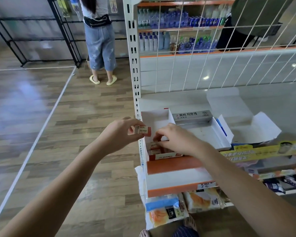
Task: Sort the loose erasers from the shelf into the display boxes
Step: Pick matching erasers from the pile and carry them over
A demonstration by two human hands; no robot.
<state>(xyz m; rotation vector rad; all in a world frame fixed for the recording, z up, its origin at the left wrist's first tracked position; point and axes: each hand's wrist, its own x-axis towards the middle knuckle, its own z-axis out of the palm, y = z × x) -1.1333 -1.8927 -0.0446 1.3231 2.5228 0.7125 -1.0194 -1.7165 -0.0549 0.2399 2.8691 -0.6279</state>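
My left hand (120, 132) pinches a small white-and-red eraser (142, 131) just left of the shelf's edge, beside the red-and-white display box (155, 117). Inside that box lie several erasers (153, 147). My right hand (176, 140) reaches into the box from the right, its curled fingertips on an eraser there. To the right stands a second, grey-and-blue display box (205, 132) with Korean lettering on its lid, its tray showing no erasers.
The boxes stand on a white shelf (272, 103) with an orange front edge and a wire grid behind. An unfolded white carton (256, 129) lies at the right. Snack packets (203, 200) fill the lower shelf. Another person (99, 41) stands by a black rack across the wooden floor.
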